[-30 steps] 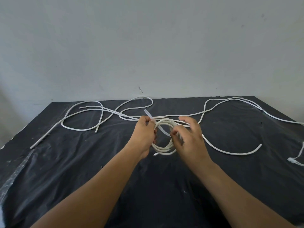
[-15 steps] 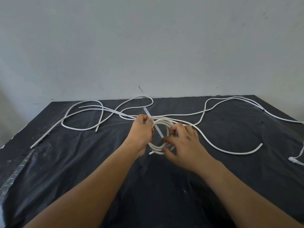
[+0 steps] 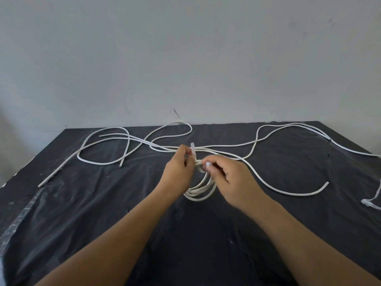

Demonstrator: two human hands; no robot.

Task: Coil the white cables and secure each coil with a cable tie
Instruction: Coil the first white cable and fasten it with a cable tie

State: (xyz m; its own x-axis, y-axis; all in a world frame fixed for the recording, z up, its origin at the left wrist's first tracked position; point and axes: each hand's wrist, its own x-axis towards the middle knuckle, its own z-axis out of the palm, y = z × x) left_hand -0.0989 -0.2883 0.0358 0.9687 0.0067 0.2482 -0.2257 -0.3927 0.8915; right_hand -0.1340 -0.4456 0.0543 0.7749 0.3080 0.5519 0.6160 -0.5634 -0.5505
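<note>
The left hand (image 3: 179, 168) is pinching the cable tie (image 3: 192, 148), fingers curled. The right hand (image 3: 233, 178) is pinching the tie's other end atop the coil (image 3: 199, 193), which is lying mid-surface (image 3: 103, 203) between both hands.

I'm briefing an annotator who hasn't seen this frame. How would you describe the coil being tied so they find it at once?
On the black table, look mid-table where the left hand and right hand meet. Between them is the coil, a cable tie at its top. Unlike the loose cables lying around as single strands, it is several white loops bunched together.
</note>
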